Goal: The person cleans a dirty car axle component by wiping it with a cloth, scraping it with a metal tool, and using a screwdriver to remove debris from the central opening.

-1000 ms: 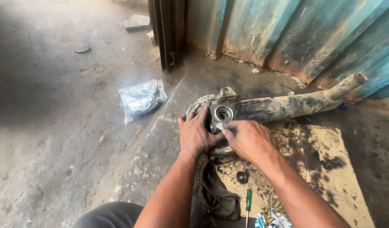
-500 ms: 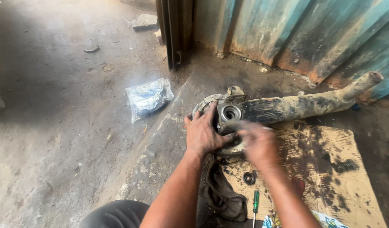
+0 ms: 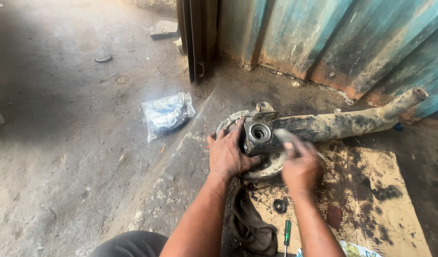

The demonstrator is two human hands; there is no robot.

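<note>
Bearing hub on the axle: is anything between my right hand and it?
Nothing visible. The right hand, blurred, sits just right of the bearing hub with no object between; the left hand grips the left side.

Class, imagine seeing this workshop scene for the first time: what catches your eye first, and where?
At centre, a grimy grey metal axle housing lies on the floor, its round hub under the left hand and blurred right hand. A crumpled clear plastic bag sits to the left, rusty blue corrugated sheeting behind.
</note>
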